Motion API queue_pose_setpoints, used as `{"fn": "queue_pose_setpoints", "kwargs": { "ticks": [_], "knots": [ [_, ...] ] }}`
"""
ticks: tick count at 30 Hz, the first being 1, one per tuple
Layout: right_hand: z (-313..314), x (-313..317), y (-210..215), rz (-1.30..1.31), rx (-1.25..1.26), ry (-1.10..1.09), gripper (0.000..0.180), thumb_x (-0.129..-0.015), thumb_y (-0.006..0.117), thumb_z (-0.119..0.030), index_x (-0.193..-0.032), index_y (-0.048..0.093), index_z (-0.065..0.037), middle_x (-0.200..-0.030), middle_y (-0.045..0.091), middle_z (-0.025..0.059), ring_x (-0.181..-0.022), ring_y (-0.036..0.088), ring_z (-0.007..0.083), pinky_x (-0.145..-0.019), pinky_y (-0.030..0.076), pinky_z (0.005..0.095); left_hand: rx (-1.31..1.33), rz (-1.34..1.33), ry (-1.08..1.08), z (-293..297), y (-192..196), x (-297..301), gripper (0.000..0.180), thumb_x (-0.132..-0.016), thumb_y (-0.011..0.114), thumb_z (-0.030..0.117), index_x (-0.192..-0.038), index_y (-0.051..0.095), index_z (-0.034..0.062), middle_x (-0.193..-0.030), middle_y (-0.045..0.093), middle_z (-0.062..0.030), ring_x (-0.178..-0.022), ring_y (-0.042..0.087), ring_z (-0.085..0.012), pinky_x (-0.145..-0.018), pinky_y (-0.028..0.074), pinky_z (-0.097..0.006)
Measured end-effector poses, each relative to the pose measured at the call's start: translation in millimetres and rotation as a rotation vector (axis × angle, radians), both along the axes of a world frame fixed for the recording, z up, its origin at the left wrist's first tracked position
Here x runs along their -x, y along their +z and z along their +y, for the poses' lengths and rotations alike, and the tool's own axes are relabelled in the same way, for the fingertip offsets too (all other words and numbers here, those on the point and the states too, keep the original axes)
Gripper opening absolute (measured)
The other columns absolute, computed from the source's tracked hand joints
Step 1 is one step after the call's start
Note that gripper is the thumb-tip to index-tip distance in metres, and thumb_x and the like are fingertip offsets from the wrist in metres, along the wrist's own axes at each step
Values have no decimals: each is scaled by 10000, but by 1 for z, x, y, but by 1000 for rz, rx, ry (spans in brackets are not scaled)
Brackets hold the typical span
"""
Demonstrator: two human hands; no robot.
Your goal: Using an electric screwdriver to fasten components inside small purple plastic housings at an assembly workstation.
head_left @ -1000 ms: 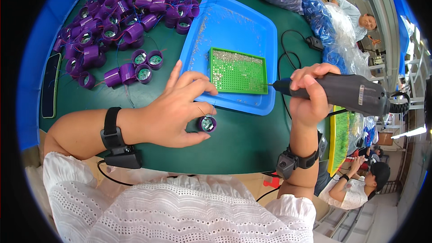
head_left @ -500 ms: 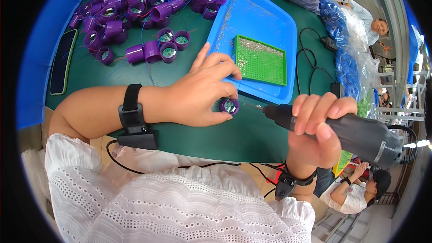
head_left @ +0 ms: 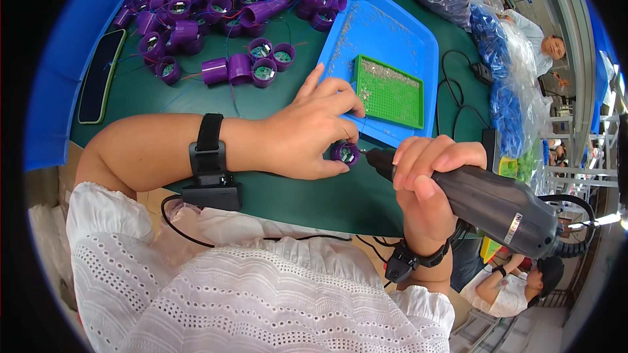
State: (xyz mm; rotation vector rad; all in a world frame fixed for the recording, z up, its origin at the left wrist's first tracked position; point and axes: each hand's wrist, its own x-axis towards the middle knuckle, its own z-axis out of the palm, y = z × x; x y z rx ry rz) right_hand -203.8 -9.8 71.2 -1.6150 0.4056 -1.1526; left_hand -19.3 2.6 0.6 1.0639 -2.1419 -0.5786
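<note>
My left hand (head_left: 313, 127) grips a small purple cylinder part (head_left: 344, 153) with a circuit board inside, holding it against the green table (head_left: 275, 186). My right hand (head_left: 425, 180) is wrapped around a black electric screwdriver (head_left: 494, 206). Its tip (head_left: 369, 155) sits right beside the purple part, almost touching it. Both wrists wear black bands with cables.
A blue tray (head_left: 392, 33) holding a green screw board (head_left: 389, 91) lies just beyond my hands. A pile of purple cylinder parts (head_left: 216, 0) fills the far left. A dark phone (head_left: 101, 75) lies at the left. Bags of blue and purple parts and other people are at the right.
The screwdriver has swung down from beside the tray toward me, and its tip now meets the purple part. My left hand kept hold of the part.
</note>
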Motion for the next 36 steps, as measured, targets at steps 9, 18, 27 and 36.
{"fn": "queue_pose_setpoints", "kwargs": {
  "ticks": [9, 18, 27, 36],
  "knots": [
    [-6, 5, -3, 19, 8, 111, 251, -784, 577, 20, -938, 405, -78, -694, 503, 45, -593, 512, 163, -666, 443, 349, 3, 5, -9, 0, 0, 0, 249, -635, 751, 223, -809, 653, 74, -1125, 479, -110, -1185, 362, -302, -1036, 91, -645],
    [-4, 3, -1, 42, -33, 132, 246, -784, 591, 24, -934, 418, -68, -689, 516, 59, -605, 512, 168, -656, 450, 340, -2, 6, -9, 2, 0, -1, 257, -637, 750, 223, -812, 652, 63, -1125, 479, -112, -1187, 362, -301, -1037, 83, -644],
    [-22, -8, -3, 7, -41, 154, 250, -754, 555, 83, -893, 396, -50, -656, 486, 54, -570, 498, 144, -558, 432, 278, -12, 9, -13, -3, -1, 2, 257, -633, 750, 216, -813, 656, 59, -1130, 479, -108, -1180, 370, -301, -1026, 78, -657],
    [-26, -21, -4, -14, -275, 51, 257, -697, 544, 78, -862, 395, -51, -642, 472, 82, -493, 477, 161, -497, 407, 280, -21, 19, 24, 3, 9, 1, 270, -596, 770, 207, -789, 646, 64, -1063, 493, -80, -1150, 390, -286, -1027, 60, -643]
  ]
}}
